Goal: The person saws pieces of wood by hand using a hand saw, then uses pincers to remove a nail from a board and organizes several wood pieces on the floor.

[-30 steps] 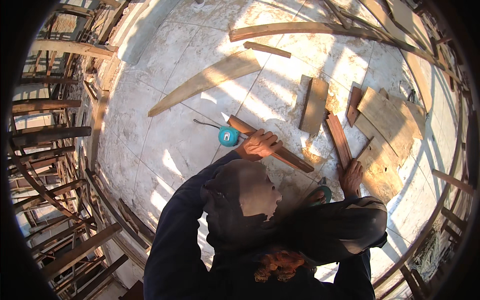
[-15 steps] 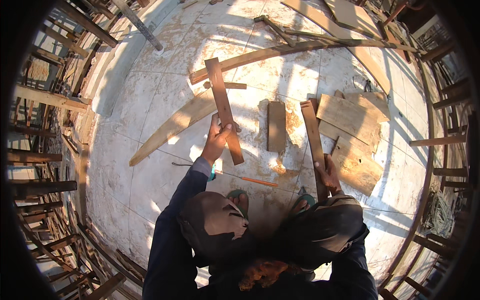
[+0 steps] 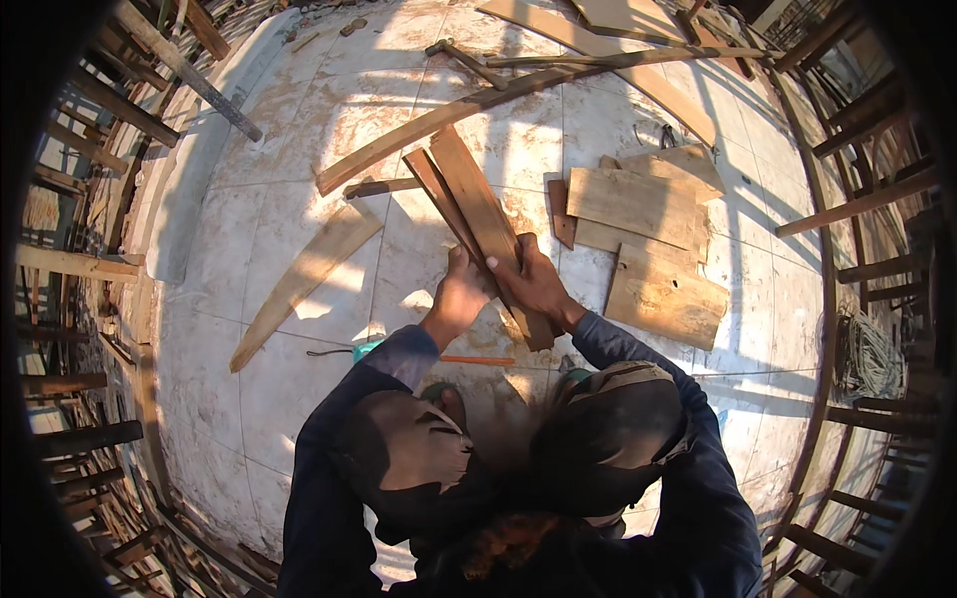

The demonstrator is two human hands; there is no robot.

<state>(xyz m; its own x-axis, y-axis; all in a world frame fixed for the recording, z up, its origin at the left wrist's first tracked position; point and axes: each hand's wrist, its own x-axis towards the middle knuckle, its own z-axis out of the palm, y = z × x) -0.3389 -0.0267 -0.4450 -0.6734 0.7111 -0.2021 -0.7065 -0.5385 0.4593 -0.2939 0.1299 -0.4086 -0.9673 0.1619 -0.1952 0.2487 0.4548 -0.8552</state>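
Both my hands are close together in front of my knees, with two wooden planks side by side, tilted up and to the left. My left hand [image 3: 463, 292] closes on the lower part of the narrower, darker plank [image 3: 436, 195]. My right hand [image 3: 539, 282] grips the wider, lighter plank [image 3: 474, 189] by its right edge, thumb across its face. The planks' long edges lie nearly against each other, with a thin dark gap toward the top. The left fingers are partly hidden behind the wood.
Flat boards [image 3: 638, 209] lie piled on the right, beside a small dark wood piece [image 3: 561, 213]. A tapered board [image 3: 304, 284] lies left. Beyond are a long beam [image 3: 429, 122] and a hammer [image 3: 464, 62]. An orange rod-like tool [image 3: 478, 361] lies near my feet.
My hands have come together from apart. The right hand brought its plank left against the left hand's plank. The view has shifted right, and the block on the floor is now covered.
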